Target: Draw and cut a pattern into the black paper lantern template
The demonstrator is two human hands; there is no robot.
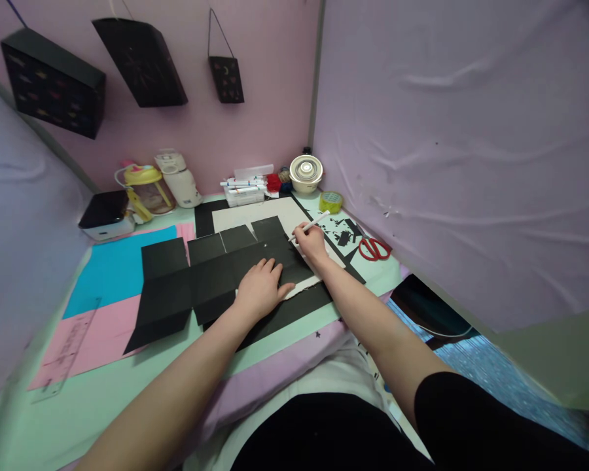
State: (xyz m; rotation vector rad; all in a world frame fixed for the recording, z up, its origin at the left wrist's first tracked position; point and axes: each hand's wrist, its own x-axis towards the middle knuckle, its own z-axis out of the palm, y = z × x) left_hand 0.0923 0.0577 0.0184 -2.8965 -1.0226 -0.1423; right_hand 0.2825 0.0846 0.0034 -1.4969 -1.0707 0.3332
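A folded and slit sheet of black card (211, 278) lies across the middle of the table, its flaps partly spread. My left hand (262, 288) rests flat on the card with the fingers stretched out. In my right hand (311, 242) is a slim white pen (320, 220), its tip down near the card's right end. Beneath the card lie a white board (269, 212) and a larger black sheet (285, 318). To the right of my right hand are black paper scraps (343, 237) and red-handled scissors (374, 248).
Blue paper (108, 268), pink paper (93, 347) and a clear ruler (71, 347) lie at the left. Along the back stand a yellow-lidded jug (150, 186), a white bottle (181, 183), a box of pens (245, 190), a lidded bowl (306, 173) and yellow tape (330, 202). Black lanterns (53, 82) hang above.
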